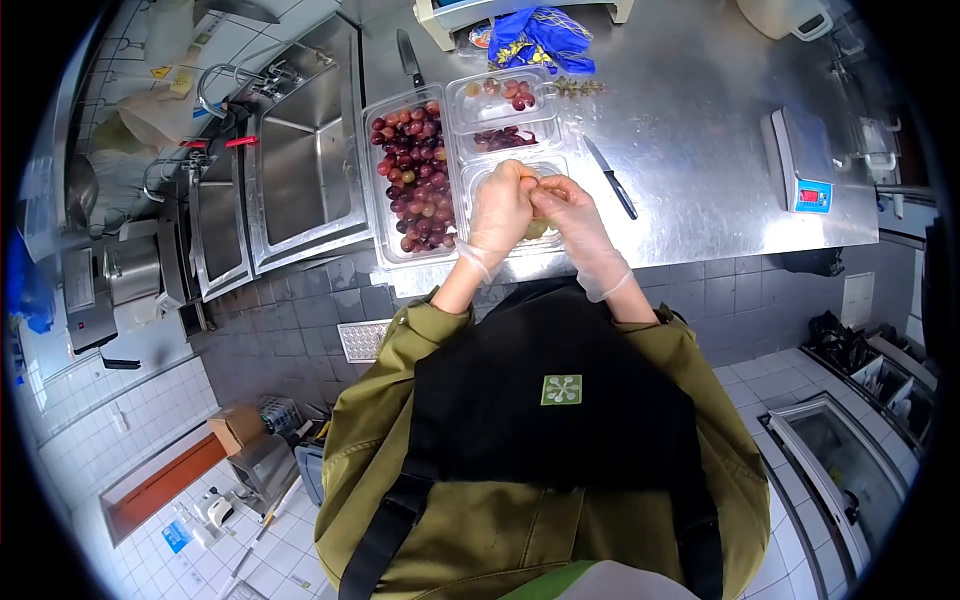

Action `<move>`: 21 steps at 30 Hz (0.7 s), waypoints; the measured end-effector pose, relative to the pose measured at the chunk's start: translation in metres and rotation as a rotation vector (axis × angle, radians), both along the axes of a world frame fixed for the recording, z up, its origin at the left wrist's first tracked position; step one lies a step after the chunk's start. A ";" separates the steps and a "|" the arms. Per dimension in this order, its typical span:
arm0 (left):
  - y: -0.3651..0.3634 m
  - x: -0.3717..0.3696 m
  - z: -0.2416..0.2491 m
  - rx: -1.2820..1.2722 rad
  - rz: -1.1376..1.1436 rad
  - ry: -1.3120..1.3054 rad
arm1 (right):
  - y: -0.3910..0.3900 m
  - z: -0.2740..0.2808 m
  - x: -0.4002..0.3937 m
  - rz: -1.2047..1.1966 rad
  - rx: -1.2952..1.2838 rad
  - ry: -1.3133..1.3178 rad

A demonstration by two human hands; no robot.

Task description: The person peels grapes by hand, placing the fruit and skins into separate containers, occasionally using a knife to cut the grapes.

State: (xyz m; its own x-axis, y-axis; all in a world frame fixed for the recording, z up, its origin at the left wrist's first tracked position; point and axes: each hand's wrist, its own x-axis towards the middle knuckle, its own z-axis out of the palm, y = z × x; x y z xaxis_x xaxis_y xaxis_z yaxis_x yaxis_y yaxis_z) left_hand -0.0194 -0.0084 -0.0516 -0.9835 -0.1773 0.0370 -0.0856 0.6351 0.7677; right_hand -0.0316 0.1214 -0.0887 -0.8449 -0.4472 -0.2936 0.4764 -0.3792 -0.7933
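Observation:
My left hand (499, 212) and my right hand (570, 222), both in clear plastic gloves, meet fingertip to fingertip. Their fingers are pinched together; whatever small thing is between them is hidden. Below them is a clear container (556, 162), partly covered by the hands, with pale greenish pieces like peeled grapes (536, 230). To the left, a long clear tub (369, 215) holds many red grapes (412, 180). Just beyond the hands, another clear container (452, 97) has a few grapes (518, 97) and dark red skins (503, 138).
A black-handled knife (612, 182) lies right of the hands; a second knife (408, 58) lies behind the tub. Grape stems (580, 88) and a blue bag (540, 38) are at the back. A scale (803, 165) stands right, sinks (305, 170) left.

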 end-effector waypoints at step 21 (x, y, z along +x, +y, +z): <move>-0.020 0.001 0.034 -0.221 -0.278 0.124 | 0.001 -0.002 -0.007 -0.057 0.311 0.260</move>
State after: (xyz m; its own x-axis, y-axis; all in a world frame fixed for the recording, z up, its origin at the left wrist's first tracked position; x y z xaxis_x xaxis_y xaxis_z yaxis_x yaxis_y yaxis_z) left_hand -0.0187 -0.0281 -0.0181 -0.9786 0.1214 0.1664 0.1984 0.7723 0.6034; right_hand -0.0386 0.1221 -0.0904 -0.9296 -0.3214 -0.1806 0.2299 -0.1223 -0.9655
